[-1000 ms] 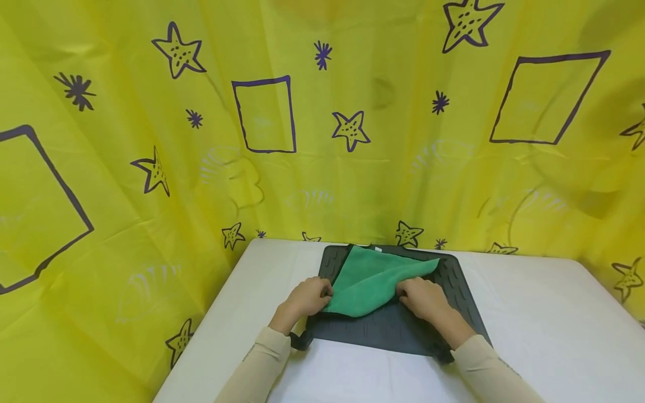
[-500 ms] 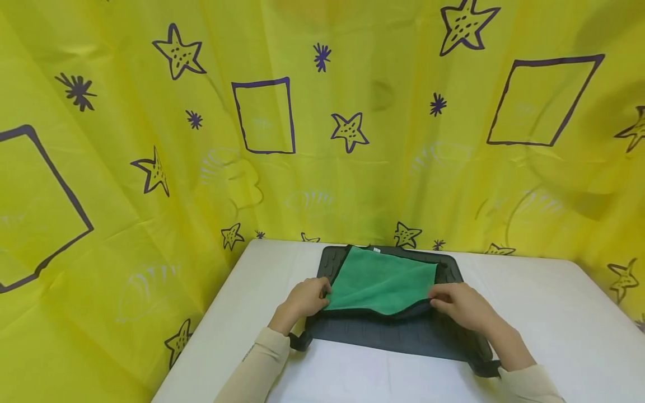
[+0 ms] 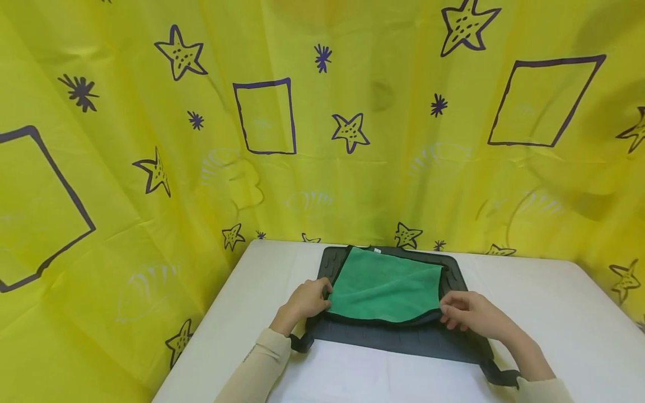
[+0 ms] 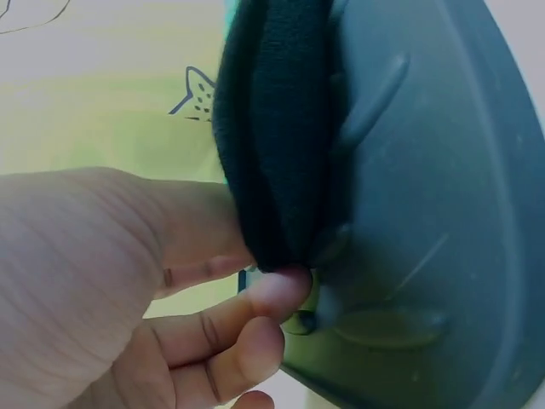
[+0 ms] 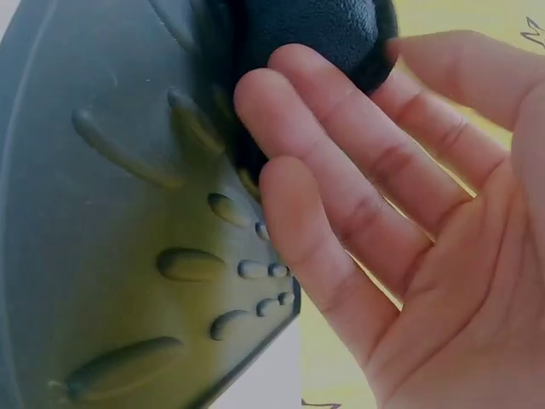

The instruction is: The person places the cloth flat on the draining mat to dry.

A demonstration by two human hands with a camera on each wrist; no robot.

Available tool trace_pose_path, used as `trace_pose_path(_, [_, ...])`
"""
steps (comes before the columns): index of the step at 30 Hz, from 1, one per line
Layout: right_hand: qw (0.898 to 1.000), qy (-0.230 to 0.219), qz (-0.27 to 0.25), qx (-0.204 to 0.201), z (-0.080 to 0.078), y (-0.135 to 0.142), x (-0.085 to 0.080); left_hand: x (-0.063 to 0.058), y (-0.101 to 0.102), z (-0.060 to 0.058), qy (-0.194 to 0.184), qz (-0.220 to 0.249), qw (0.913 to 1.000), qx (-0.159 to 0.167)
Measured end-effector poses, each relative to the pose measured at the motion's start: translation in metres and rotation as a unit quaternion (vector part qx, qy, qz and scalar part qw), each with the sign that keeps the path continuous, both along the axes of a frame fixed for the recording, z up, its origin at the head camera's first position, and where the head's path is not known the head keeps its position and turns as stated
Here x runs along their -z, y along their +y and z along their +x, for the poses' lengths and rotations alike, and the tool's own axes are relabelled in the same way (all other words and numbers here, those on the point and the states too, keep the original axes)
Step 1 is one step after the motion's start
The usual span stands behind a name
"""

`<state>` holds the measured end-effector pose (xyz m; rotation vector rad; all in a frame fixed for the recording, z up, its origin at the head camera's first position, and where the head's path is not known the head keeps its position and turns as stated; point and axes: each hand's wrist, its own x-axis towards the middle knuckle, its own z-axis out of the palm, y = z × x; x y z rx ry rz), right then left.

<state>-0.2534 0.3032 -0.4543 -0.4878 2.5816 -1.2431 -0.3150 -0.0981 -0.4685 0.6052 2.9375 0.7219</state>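
While your left hand [image 3: 307, 298] pinches the near-left corner of the green cloth [image 3: 385, 285] and your right hand [image 3: 471, 314] pinches the near-right one, the weak spot is probably the slack between them. The cloth lies over the dark grey ridged mat [image 3: 388, 338] on the white worktop [image 3: 544, 313], green face up, its dark near edge bowing toward you and its far side, with the white tag [image 3: 377, 251], close to the mat's back edge. Let that edge sag and it may fold under itself, since the dark underside shows off the mat at both corners in the wrist views. A shallow crease runs across the green face; uneven tension could set it in as a ridge. Your right fingers take only a little fabric, the rest of them fairly straight, so a sharp tug might slip that corner free. Pull too hard toward yourself and nothing visible pins the far side, so the whole cloth could slide; if it catches on the ridges, the mat might shift along with it.
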Motion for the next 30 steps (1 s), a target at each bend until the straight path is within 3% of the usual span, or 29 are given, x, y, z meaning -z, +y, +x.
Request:
trace_pose_path(5, [1.0, -0.005, 0.012, 0.007, 0.001, -0.002, 0.0, -0.003, -0.002, 0.0, -0.026, 0.03, 0.9992, 0.009])
trace_pose_path(12, [1.0, -0.007, 0.03, -0.003, 0.004, 0.001, -0.001, -0.014, -0.006, -0.001, -0.037, 0.06, 0.996, 0.054])
trace_pose_path(23, [1.0, 0.019, 0.023, -0.01, 0.008, 0.016, -0.014, -0.027, -0.005, 0.004, -0.042, 0.065, 0.992, 0.1])
trace_pose_path(26, [1.0, 0.003, 0.026, -0.014, 0.008, 0.016, -0.014, -0.027, -0.003, 0.005, -0.055, 0.056, 0.9912, 0.107])
trace_pose_path(30, [0.998, -0.053, 0.015, -0.043, 0.008, 0.015, -0.008, -0.02, -0.003, 0.006, -0.08, 0.034, 0.9896, 0.115])
